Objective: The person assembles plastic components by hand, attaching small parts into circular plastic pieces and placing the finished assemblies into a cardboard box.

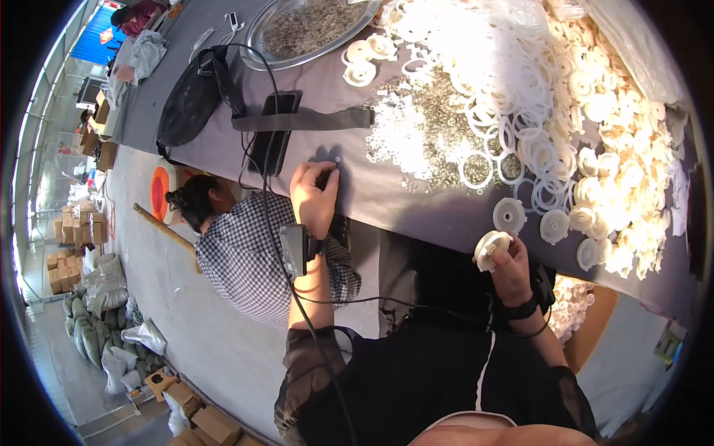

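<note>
My right hand holds a cream round plastic part upright, just over the table's near edge. My left hand rests at the cloth near a black phone, its fingers curled together; whatever they pinch is hidden. Beside its thumb lies a tiny white piece. Several round plastic housings lie near my right hand. Beyond them spread thin white rings, small metal springs and a heap of tiny white pieces.
A large pile of cream parts covers the table's right side. At the back are a metal tray of small metal pieces and a black bag. A cable runs by my left arm. A person in a checked shirt bends at left.
</note>
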### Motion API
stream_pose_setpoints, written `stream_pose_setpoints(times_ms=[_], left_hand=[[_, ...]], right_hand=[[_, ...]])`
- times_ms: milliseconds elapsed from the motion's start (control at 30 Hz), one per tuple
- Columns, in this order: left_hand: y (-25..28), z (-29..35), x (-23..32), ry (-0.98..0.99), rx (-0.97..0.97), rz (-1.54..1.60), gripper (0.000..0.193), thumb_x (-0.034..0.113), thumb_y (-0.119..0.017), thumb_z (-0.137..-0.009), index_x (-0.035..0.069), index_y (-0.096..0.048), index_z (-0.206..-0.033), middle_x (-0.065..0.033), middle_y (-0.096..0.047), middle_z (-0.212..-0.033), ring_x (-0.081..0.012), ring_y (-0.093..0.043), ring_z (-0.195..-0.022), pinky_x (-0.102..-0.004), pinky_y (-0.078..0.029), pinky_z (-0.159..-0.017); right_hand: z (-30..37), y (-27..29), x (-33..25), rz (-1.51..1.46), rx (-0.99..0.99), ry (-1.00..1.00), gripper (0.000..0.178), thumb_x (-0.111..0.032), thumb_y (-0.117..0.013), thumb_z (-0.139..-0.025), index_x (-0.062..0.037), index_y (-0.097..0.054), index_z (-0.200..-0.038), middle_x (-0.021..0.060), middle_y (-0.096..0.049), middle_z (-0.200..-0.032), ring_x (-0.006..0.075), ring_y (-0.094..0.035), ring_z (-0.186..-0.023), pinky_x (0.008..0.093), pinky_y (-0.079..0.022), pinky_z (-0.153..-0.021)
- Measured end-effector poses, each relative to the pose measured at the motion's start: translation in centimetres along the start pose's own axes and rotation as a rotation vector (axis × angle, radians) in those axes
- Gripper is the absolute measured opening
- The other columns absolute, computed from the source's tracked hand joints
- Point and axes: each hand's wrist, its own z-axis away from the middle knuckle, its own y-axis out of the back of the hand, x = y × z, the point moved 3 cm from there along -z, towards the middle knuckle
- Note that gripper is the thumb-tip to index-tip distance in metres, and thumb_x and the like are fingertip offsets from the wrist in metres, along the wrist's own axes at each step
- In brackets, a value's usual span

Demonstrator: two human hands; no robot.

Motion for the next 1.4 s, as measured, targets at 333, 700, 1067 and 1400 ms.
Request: stream_pose_setpoints(times_ms=[333, 700, 1067, 1400], left_hand=[[-2.0, -1.7, 0.5, -0.038, 0.000, -0.093, 0.012, 0.009, -0.063, -0.076, 0.000, -0.060, -0.082, -0.0098, -0.061, -0.077, -0.0199, -0.059, -0.069, -0.0288, -0.047, -0.065], [-1.0, -0.1, 0.9, 0.100, 0.060, 0.168, 0.014, 0.011, -0.062, -0.079, -0.002, -0.058, -0.084, -0.0059, -0.059, -0.074, -0.0141, -0.055, -0.064, -0.0271, -0.045, -0.062], [-5.7, 6.0, 6.6, 0.568, -0.282, 2.390, 0.007, 0.011, -0.053, -0.087, 0.005, -0.050, -0.088, -0.0014, -0.046, -0.078, -0.0120, -0.043, -0.069, -0.0282, -0.038, -0.070], [-5.3, 6.5, 5.7, 0.439, -0.103, 2.128, 0.008, 0.005, -0.055, -0.081, 0.003, -0.047, -0.083, -0.0032, -0.047, -0.078, -0.0129, -0.042, -0.068, -0.0283, -0.038, -0.068]], right_hand=[[0.3, 0.7, -0.3, -0.016, 0.030, 0.042, 0.037, -0.020, -0.066, -0.075, -0.0013, -0.050, -0.103, 0.0086, -0.059, -0.087, 0.0187, -0.061, -0.072, 0.0312, -0.051, -0.066], [1.0, -0.3, -1.2, 0.005, 0.006, 0.051, 0.033, -0.020, -0.065, -0.074, -0.0005, -0.053, -0.098, 0.0078, -0.059, -0.083, 0.0172, -0.061, -0.071, 0.0300, -0.051, -0.067], [1.5, -1.1, -1.3, -0.062, -0.080, 0.056, 0.032, -0.021, -0.067, -0.075, -0.0012, -0.053, -0.096, 0.0070, -0.060, -0.084, 0.0162, -0.061, -0.073, 0.0295, -0.051, -0.068], [2.0, -0.8, -1.3, -0.051, -0.062, 0.069, 0.032, -0.020, -0.066, -0.076, -0.0020, -0.053, -0.099, 0.0076, -0.061, -0.085, 0.0167, -0.061, -0.074, 0.0282, -0.050, -0.067]])
